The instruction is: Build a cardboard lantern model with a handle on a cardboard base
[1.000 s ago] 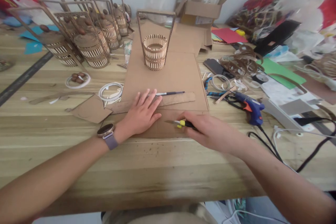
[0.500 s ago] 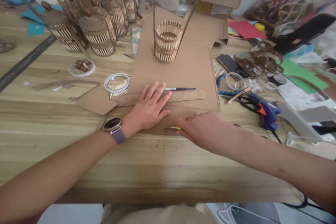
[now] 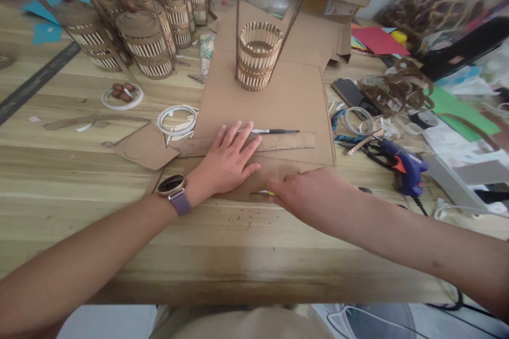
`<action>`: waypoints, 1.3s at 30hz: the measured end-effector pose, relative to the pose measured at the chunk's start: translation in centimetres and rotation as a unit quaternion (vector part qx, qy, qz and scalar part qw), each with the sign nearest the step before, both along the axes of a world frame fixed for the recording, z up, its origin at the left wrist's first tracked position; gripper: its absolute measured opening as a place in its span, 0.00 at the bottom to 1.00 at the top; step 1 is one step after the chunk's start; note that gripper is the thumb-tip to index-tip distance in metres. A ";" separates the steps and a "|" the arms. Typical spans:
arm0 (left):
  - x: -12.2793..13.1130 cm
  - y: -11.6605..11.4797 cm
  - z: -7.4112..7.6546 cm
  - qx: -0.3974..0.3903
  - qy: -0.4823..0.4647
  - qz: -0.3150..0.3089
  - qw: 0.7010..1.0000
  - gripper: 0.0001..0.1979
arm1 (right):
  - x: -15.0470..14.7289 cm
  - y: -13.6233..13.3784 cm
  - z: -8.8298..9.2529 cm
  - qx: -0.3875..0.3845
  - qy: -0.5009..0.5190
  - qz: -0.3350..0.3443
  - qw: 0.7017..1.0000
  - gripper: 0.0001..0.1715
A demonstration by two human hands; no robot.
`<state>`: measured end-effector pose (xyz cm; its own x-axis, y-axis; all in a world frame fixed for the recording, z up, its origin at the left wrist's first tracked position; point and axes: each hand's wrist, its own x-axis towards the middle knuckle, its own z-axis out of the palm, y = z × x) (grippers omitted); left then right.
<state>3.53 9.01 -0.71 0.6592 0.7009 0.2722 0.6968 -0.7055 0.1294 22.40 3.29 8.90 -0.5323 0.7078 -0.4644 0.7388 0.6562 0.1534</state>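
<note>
My left hand (image 3: 230, 161) lies flat with fingers spread on a cardboard piece (image 3: 274, 165) and a cardboard strip (image 3: 288, 141). Its fingertips reach a dark pen (image 3: 274, 131) lying just beyond the strip. Closed around a utility knife (image 3: 271, 193) with a yellow body, my right hand (image 3: 302, 190) rests by the near edge of the cardboard. The knife's thin blade points left along that edge; most of its handle is hidden in my fist. Behind the hands, a small basket (image 3: 259, 58) of light sticks with a tall handle stands on a large cardboard sheet (image 3: 222, 96).
Several lidded stick baskets (image 3: 147, 45) stand at the back left. Rolls of tape (image 3: 177, 119) and a cut cardboard scrap (image 3: 145, 147) lie left of the hands. A blue glue gun (image 3: 409, 167) with its cord, brown strips (image 3: 397, 90) and a phone (image 3: 352, 96) are at right.
The view has shifted slightly, so the objects behind sit a little differently in frame. Both hands keep nearly the same place and grip on the cardboard and knife.
</note>
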 end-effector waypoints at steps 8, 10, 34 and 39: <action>0.0 0.0 -0.4 0.004 -0.022 0.001 1.000 0.30 | -1.5 -0.3 0.3 0.025 -0.020 0.031 0.999 0.26; 0.0 -0.1 -0.4 0.003 -0.019 0.004 1.000 0.30 | -2.1 -0.2 0.7 0.015 -0.003 0.017 1.000 0.23; -0.2 -0.2 -0.2 0.007 -0.022 -0.007 1.000 0.30 | -0.4 -0.8 -0.5 0.035 0.008 0.023 0.999 0.23; -0.2 -0.2 -0.1 0.002 -0.014 -0.002 1.000 0.31 | 0.0 -0.7 -0.8 0.028 -0.003 0.035 0.999 0.25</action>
<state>3.33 8.78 -0.84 0.6547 0.6966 0.2936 0.6897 -0.7094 0.1451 22.39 2.56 8.08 -0.5793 0.6940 -0.4276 0.6905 0.6966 0.1952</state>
